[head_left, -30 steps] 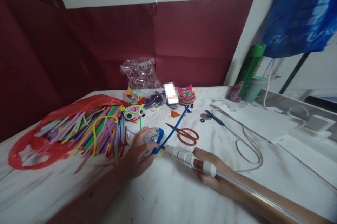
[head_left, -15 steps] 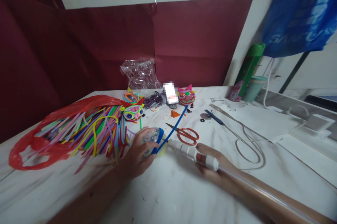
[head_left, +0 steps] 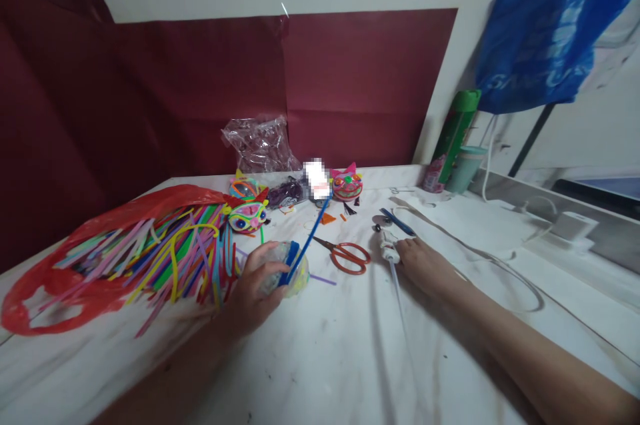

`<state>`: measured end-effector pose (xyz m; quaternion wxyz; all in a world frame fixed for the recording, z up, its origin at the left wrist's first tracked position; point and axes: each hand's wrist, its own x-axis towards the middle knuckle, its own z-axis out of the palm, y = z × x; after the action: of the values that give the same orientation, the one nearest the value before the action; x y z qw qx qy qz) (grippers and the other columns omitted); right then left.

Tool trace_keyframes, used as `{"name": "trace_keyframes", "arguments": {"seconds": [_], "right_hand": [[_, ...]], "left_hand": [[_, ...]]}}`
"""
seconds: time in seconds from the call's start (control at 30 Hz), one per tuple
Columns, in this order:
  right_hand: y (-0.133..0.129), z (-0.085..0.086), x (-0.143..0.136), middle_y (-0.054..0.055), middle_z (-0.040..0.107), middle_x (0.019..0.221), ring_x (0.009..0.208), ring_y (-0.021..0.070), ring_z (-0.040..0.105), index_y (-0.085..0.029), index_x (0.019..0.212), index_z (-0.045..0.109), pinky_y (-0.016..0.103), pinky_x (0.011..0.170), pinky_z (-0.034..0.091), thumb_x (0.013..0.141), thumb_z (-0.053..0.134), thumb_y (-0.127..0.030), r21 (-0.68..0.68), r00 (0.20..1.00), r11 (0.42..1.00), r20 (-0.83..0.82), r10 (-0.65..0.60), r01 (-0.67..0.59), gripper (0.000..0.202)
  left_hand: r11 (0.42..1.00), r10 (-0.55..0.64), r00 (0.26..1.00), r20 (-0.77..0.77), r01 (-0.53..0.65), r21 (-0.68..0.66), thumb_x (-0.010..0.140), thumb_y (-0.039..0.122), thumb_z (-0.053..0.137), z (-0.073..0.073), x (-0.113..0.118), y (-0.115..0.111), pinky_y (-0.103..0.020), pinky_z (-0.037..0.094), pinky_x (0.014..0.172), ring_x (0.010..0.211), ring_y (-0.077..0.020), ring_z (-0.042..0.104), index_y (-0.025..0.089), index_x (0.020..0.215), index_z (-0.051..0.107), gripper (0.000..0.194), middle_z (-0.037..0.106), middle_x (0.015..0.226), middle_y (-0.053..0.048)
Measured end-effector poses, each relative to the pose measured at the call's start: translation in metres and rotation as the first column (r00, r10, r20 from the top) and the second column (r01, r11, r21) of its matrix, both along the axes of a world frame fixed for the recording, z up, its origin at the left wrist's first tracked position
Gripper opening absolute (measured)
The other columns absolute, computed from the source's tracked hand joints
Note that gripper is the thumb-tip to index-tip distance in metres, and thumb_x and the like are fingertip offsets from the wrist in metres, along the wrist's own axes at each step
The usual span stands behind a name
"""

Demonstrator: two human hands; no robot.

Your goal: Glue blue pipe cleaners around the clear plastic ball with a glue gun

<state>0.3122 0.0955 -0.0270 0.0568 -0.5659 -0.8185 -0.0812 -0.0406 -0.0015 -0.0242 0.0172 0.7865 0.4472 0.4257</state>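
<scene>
My left hand (head_left: 257, 288) is closed around a clear, rounded plastic piece (head_left: 271, 258), perhaps part of a bottle. A blue pipe cleaner (head_left: 311, 238) is wrapped partly round it, and its long free end sticks up toward the back right. Yellowish strands show on the plastic's right side. Farther right, my right hand (head_left: 417, 262) is closed at a white glue gun (head_left: 389, 244), low over the tabletop; its handle is hidden. A clear glue stick (head_left: 401, 312) runs from the gun's rear toward me. Orange-handled scissors (head_left: 350, 257) lie between the hands.
A red plastic bag (head_left: 60, 318) of colourful pipe cleaners (head_left: 170, 258) lies left. Decorated cat-like faces, one multicoloured (head_left: 247, 215) and one pink (head_left: 347, 185), stand behind. A blue-handled cutter (head_left: 397, 222), a cable (head_left: 480, 255) and a green can (head_left: 455, 132) are at right.
My right hand has carried the glue gun away from the blue pipe cleaner, right and farther back, and turned it to point away from me. My left hand keeps hold of the plastic piece.
</scene>
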Motion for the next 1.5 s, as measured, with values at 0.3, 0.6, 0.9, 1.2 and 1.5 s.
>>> {"name": "trace_keyframes", "arguments": {"seconds": [0.3, 0.6, 0.9, 1.2, 1.5], "right_hand": [[-0.033, 0.049, -0.006, 0.013, 0.068, 0.101, 0.094, 0.0249, 0.066, -0.018, 0.1, 0.064, 0.035, 0.078, 0.052, 0.087, 0.053, -0.025, 0.257, 0.897, 0.912, -0.228, 0.378, -0.319, 0.018], [-0.066, 0.054, -0.128, 0.013, 0.068, 0.104, 0.108, 0.0271, 0.056, -0.014, 0.105, 0.062, 0.05, 0.099, 0.038, 0.094, 0.048, -0.02, 0.487, 0.619, 0.561, -0.052, 0.784, -0.669, 0.019], [-0.051, 0.022, -0.139, 0.006, 0.065, 0.071, 0.069, 0.0185, 0.059, -0.016, 0.08, 0.063, 0.029, 0.068, 0.041, 0.088, 0.059, -0.02, 0.369, 0.674, 0.749, -0.333, 0.66, -0.551, 0.01], [-0.056, 0.029, -0.147, 0.006, 0.07, 0.075, 0.069, 0.0186, 0.064, -0.017, 0.074, 0.062, 0.026, 0.064, 0.044, 0.078, 0.066, -0.013, 0.182, 0.675, 0.874, -0.571, 0.467, -0.45, 0.007], [-0.058, 0.032, -0.148, 0.004, 0.072, 0.078, 0.07, 0.0171, 0.067, -0.018, 0.08, 0.063, 0.024, 0.063, 0.047, 0.077, 0.063, -0.012, -0.009, 0.581, 0.882, -0.756, 0.302, -0.47, 0.007]], "left_hand": [[1.0, -0.029, 0.999, -0.026, 0.029, 0.012, 0.074, 0.011, 0.061, 0.004, 0.004, -0.005, -0.05, 0.041, 0.104, 0.124, -0.0308, 0.048, 0.025, 0.099, 0.063, 0.028, 0.047, 0.133, -0.011], [0.992, -0.058, 0.994, -0.097, 0.068, 0.102, 0.076, 0.009, 0.058, 0.008, 0.006, -0.007, -0.049, 0.04, 0.106, 0.125, -0.0296, 0.046, 0.023, 0.1, 0.06, 0.029, 0.045, 0.131, -0.011], [0.993, -0.073, 0.995, -0.073, 0.08, 0.088, 0.076, 0.007, 0.057, 0.006, 0.005, -0.005, -0.051, 0.037, 0.107, 0.13, -0.0297, 0.041, 0.025, 0.117, 0.049, 0.045, 0.044, 0.134, -0.012], [0.994, -0.075, 0.993, -0.094, 0.082, 0.069, 0.077, 0.011, 0.057, 0.006, 0.006, -0.002, -0.052, 0.036, 0.107, 0.13, -0.0295, 0.041, 0.025, 0.12, 0.046, 0.046, 0.045, 0.134, -0.012], [0.994, -0.09, 0.992, -0.087, 0.094, 0.053, 0.074, 0.013, 0.059, 0.01, 0.004, -0.002, -0.051, 0.037, 0.106, 0.126, -0.0298, 0.044, 0.024, 0.12, 0.045, 0.049, 0.047, 0.13, -0.012]]}}
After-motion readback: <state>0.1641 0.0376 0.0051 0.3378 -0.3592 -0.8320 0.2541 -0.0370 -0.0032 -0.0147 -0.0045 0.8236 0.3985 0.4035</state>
